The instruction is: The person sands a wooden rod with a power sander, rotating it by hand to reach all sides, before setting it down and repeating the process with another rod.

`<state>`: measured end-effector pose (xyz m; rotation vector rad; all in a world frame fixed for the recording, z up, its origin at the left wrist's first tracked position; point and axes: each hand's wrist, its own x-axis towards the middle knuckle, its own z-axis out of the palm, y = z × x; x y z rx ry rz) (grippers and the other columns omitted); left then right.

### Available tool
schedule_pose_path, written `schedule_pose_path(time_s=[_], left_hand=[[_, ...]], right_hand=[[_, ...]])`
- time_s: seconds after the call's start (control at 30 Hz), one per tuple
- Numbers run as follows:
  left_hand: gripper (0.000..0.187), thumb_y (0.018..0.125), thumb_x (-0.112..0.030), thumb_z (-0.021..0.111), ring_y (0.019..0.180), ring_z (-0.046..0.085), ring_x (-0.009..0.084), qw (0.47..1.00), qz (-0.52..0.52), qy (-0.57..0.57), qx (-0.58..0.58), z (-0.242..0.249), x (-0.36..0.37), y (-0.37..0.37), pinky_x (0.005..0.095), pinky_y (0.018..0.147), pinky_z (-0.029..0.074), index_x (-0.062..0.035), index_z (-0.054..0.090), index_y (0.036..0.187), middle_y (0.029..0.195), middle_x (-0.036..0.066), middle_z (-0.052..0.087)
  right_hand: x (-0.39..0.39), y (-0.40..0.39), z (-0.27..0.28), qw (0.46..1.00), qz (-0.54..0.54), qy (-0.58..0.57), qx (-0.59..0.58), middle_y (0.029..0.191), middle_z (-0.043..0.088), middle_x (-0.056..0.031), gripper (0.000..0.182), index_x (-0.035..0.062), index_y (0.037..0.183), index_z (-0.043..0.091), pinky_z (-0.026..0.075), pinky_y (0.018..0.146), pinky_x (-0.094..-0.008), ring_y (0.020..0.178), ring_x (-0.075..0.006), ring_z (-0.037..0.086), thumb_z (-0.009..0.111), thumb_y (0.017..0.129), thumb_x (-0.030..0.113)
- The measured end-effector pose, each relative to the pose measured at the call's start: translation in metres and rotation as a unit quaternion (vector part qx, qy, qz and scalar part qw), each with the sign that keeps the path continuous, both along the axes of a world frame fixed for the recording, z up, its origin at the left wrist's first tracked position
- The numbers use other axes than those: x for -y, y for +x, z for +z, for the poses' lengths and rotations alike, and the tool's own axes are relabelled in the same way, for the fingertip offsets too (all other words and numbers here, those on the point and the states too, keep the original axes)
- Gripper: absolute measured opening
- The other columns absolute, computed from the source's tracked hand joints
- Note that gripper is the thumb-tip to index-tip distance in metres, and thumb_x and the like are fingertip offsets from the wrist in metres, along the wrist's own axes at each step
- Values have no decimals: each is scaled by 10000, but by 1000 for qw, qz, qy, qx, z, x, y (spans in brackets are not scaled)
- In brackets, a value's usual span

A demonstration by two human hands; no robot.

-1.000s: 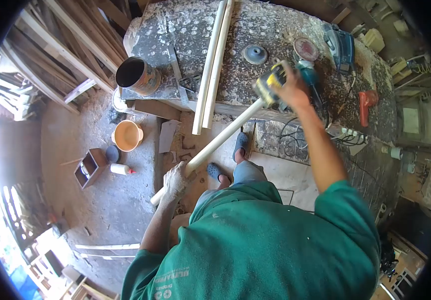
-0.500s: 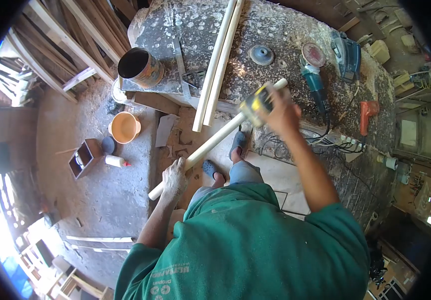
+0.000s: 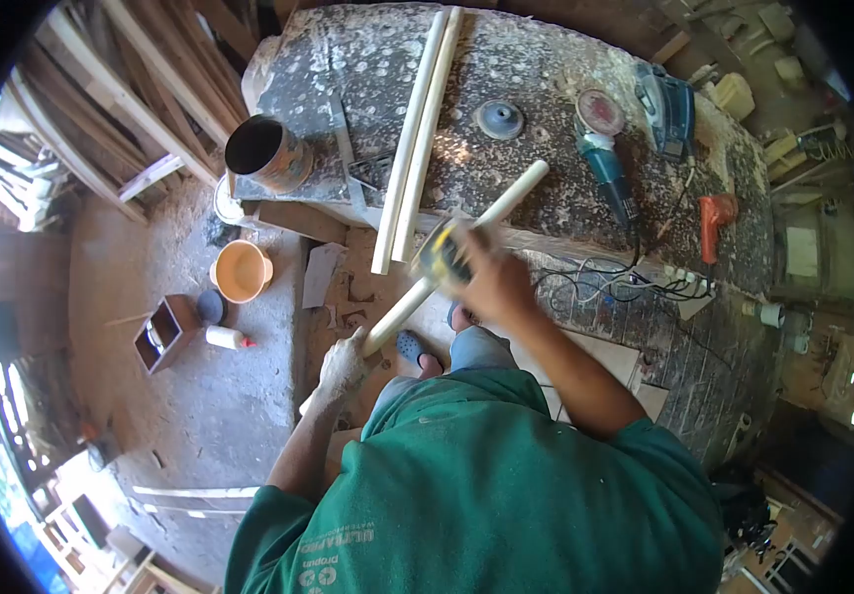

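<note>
In the head view, the left hand (image 3: 345, 364) is closed round the lower part of a pale wooden pole (image 3: 511, 196). The right hand (image 3: 494, 282) grasps a blurred yellow-and-black tool (image 3: 444, 255) against the pole's middle, beside the speckled workbench (image 3: 546, 99).

- The single head camera looks forward and steeply down.
- The green shirt (image 3: 536, 475) is nearest, filling the bottom.
- The desk (image 3: 536, 74) lies farther off, across the top.
- Dark curves edge the view.

Speckled workbench (image 3: 546, 89), two pale poles (image 3: 415, 139), teal sander (image 3: 607, 168), rusty can (image 3: 283, 156)
</note>
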<state>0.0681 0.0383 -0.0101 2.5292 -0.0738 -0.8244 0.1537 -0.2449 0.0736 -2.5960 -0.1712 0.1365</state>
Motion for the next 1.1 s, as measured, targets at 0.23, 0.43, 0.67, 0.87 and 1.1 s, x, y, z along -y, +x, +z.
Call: schedule_pose_path(time_s=[0.23,0.43,0.67,0.87,1.1], left_hand=[[291,851,-310,703,834,694,396,996,25,68,57,-4,-1,-8,500,737,530,-93,595,1012,865,207,707],[299,898,-334,667,847,678,386,992,6,43,116,10,2,-18,508,724,516,-78,567,1014,912,169,683],[298,932,-345,634,868,671,398,994,8,36,105,25,7,-9,519,734,513,-75,557,1032,930,169,679],[371,944,-425,604,863,681,409,996,8,58,65,14,9,-14,524,741,520,-73,568,1060,918,187,709],[395,956,-457,579,801,679,440,998,3,47,47,0,11,-25,547,701,520,-75,565,1053,854,214,703]], right_hand=[[25,18,-5,999,-28,16,-23,1200,538,-214,663,179,1411,464,599,671,-455,935,-364,685,725,856,432],[145,129,-16,965,-224,-129,-43,1302,530,-215,822,270,1483,380,575,829,-458,1053,-382,654,800,787,392],[64,68,-15,994,-54,-87,23,1166,537,-246,668,187,1400,431,588,573,-396,828,-328,687,748,839,362],[-30,-38,10,991,126,33,34,1163,515,-231,573,116,1374,457,618,608,-429,822,-343,686,650,926,416],[79,47,-27,993,-84,-45,72,1221,556,-231,785,191,1485,404,585,737,-406,887,-305,685,759,822,416]])
